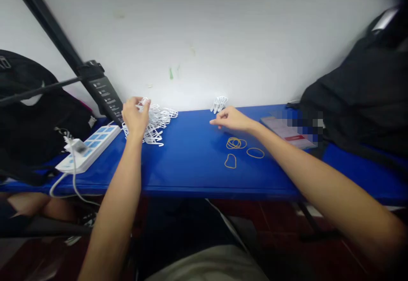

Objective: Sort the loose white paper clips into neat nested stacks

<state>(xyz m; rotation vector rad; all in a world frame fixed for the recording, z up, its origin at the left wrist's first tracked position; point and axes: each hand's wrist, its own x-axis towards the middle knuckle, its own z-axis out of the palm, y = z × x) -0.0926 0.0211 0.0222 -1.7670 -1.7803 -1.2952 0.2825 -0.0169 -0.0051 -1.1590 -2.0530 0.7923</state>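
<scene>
On the left of the blue table lies a tangled pile of white hooks (156, 121), thin and bent like wire. My left hand (134, 115) is at the pile's left side, thumb and fingers closed on a white hook (145, 101). A smaller group of white hooks (219, 103) sits by the wall. Just in front of it is my right hand (232, 119), fingers curled together, with nothing visible in them. Several tan rubber bands (234, 143) lie nearer me, some overlapping. One rubber band (255, 153) is apart to the right, another rubber band (230, 161) closer to the front.
A white power strip (91, 149) with a plug and cable lies at the left, beside a black bag (28, 115) and a dark metal post (54, 21). To the right are a flat booklet (287, 131) and a black backpack (357, 81). A white wall (204, 38) stands behind.
</scene>
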